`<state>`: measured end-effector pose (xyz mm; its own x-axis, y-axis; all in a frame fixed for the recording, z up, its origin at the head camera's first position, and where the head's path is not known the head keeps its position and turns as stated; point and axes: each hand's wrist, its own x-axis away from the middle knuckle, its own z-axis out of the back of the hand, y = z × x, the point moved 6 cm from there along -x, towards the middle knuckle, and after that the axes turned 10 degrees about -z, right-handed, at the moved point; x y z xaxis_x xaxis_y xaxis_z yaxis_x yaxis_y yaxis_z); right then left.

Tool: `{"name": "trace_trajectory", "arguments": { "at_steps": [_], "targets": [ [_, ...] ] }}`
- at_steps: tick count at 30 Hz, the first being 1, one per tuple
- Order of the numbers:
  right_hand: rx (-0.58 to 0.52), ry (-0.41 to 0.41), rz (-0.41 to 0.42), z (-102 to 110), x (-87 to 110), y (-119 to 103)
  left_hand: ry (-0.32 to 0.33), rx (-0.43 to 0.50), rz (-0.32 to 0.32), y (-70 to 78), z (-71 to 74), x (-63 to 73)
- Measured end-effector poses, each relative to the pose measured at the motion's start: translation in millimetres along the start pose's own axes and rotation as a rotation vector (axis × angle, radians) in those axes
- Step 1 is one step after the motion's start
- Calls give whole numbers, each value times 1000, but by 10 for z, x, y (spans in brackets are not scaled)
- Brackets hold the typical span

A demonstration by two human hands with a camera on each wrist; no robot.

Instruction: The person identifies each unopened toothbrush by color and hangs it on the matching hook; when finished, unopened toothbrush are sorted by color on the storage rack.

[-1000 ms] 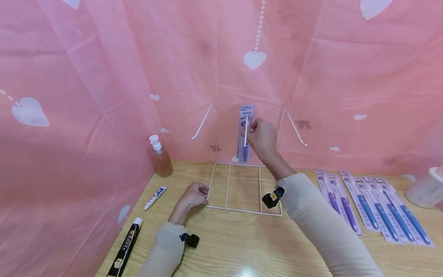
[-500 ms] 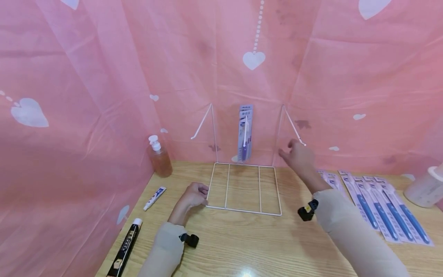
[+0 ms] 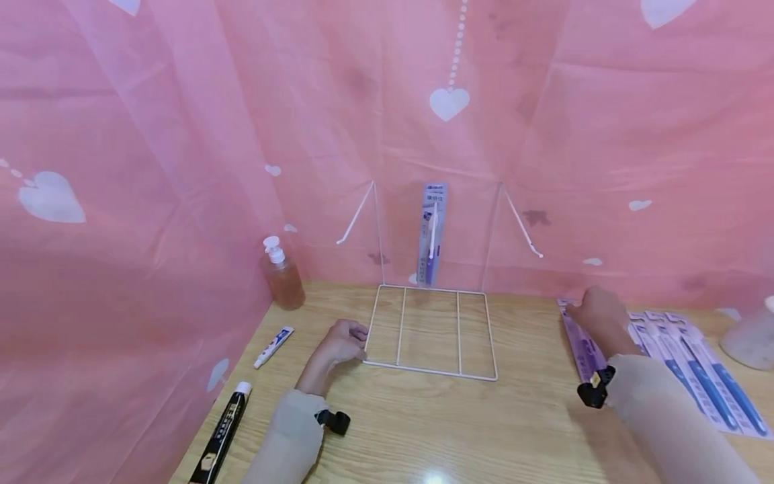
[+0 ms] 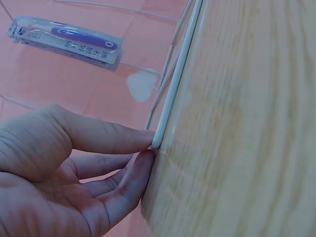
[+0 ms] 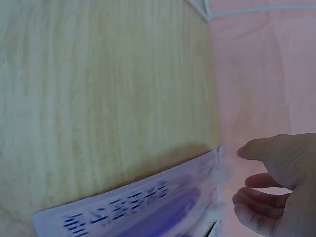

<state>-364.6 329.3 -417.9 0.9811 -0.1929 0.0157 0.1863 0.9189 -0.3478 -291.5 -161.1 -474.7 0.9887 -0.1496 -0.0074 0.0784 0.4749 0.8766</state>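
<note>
My left hand (image 3: 340, 341) pinches the front left corner of a white wire rack (image 3: 431, 370) between thumb and fingers; in the left wrist view the thumb (image 4: 116, 139) lies against the rod. Packaged toothbrushes (image 3: 425, 259) with a purple handle hang on the rack's middle hook (image 3: 433, 232). Over at the right, my right hand (image 3: 605, 317) hovers above the purple toothbrush packs (image 3: 580, 343), partly hiding them. In the right wrist view, thumb and fingers of this hand (image 5: 269, 185) are apart with nothing between them, just beyond the end of a toothbrush pack (image 5: 143, 205).
Blue toothbrush packs (image 3: 707, 376) lie fanned out at the right, near a whitish container (image 3: 750, 339). A pump bottle (image 3: 284, 279), a small toothpaste tube (image 3: 273, 347) and a black tube (image 3: 222, 430) stand or lie at the left. Pink cloth (image 3: 326, 101) hangs behind the table.
My right hand has let go of the toothbrush pack at the middle hook and moved right and down to the purple packs. The left hand stays on the rack corner.
</note>
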Motion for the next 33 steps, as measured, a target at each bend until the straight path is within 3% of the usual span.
{"name": "trace_trajectory", "arguments": {
  "at_steps": [7,20,27,33],
  "targets": [
    [-25,-56,-35,-117,1,106,-5,-8,8,-35,-24,-18],
    [-1,-21,-84,-258,-22,176,1,14,17,-3,-3,-15],
    [28,43,-24,-204,-24,136,1,26,17,8,-14,-20],
    [8,64,96,-119,76,-140,4,17,33,-28,-22,-13]
  ]
}}
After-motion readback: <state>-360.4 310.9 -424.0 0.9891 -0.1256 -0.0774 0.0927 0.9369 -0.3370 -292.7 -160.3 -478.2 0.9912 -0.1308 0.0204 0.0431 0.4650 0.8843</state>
